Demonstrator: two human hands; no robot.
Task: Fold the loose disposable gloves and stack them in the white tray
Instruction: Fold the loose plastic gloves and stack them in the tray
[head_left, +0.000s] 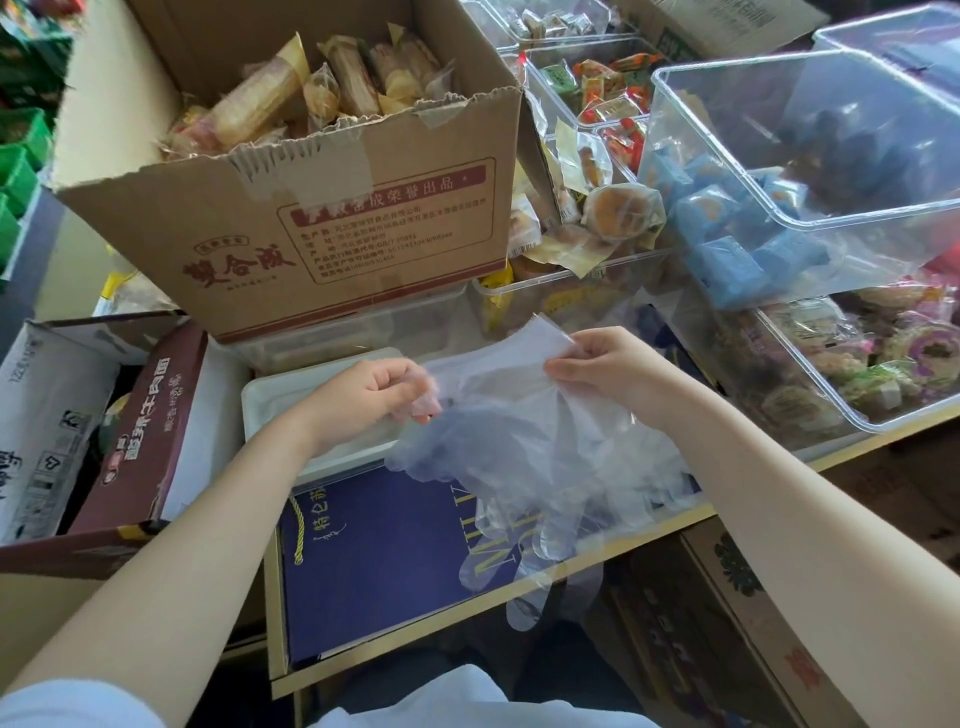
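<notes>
Clear plastic gloves (524, 467) hang in a loose bunch at the centre of the frame, held up between both hands above the surface (597, 540). The left hand (363, 397) pinches one edge of the film with curled fingers; the right hand (602, 366) pinches the cuff end, which stands up as a flat pale sheet. The glove fingers dangle down over a blue book (374, 551) and past the surface's front edge. No crease shows in them, so the folding looks barely begun.

The white tray (260, 410) sits just behind and under the left hand, left of centre, below a cardboard box (322, 223) of wrapped snacks. Most of its floor is hidden by the wrist and the film; I cannot tell whether any folded gloves lie in it. By my judgement nearly all of the task remains: separate the bunch, fold each glove, stack them in the tray.
</notes>
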